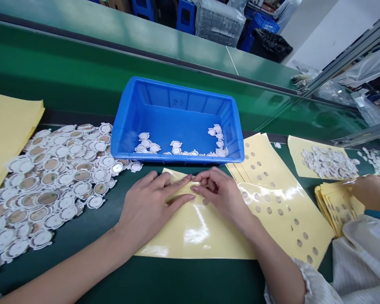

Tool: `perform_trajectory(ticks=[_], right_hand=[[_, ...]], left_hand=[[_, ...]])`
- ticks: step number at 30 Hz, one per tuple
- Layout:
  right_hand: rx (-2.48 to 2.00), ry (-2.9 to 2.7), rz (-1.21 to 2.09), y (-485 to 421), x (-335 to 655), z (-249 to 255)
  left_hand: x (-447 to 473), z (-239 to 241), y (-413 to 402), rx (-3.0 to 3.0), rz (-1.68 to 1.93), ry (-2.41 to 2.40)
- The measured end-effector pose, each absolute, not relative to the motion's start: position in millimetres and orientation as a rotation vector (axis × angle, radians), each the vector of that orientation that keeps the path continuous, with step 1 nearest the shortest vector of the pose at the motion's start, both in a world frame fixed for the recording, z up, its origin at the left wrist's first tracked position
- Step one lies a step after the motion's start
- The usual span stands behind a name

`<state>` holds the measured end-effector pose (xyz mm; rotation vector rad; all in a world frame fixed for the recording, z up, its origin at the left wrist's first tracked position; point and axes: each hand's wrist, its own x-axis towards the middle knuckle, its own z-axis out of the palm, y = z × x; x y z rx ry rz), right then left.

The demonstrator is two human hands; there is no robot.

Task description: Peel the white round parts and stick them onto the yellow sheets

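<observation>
My left hand (156, 198) rests on a glossy yellow sheet (190, 236) near its far edge. Its index finger and thumb stretch to the right, a little apart, over the sheet. From the other side, my right hand (217, 190) meets it, fingers curled and thumb and fingertips drawn together in a pinch. Whatever lies between those fingertips is too small to make out. A few small round grey dots (205, 202) show on the sheet just below the fingers. Beyond both hands stands a blue bin (177, 158) with several white round pieces (176, 147) inside.
A large heap of white disc-shaped parts (63, 169) spreads on the left beside yellow sheets (6, 131). Dotted yellow sheets (281, 202) lie at right. Farther right are a small white pile (331, 162), a yellow stack (338, 204) and another person's hand (375, 192). A green ledge (114, 29) runs behind.
</observation>
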<state>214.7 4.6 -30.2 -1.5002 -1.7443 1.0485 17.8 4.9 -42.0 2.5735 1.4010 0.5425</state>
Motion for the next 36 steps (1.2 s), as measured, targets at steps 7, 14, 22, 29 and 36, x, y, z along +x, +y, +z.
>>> perform_trajectory(ticks=[7,14,22,29,36], right_hand=[[-1.508,-1.856,0.889,1.0,211.0,-28.1],[-1.536,-1.895,0.798,0.1,211.9,-31.8],[-1.577,-1.940,0.837,3.3,213.5,-29.5],[-1.578,-1.904,0.851,2.5,210.7,-30.3],[-1.524,-1.900,0.808,1.0,209.5,-32.0]], left_hand=[[14.6,-42.4,2.5,2.645,0.514,1.394],[19.6,-41.8,0.9,2.794,0.542,1.429],[19.8,-41.9,2.4,2.740,0.611,1.453],[20.2,-41.6,3.9,2.716,0.702,1.407],[18.5,-42.3,4.7,2.687,0.697,1.407]])
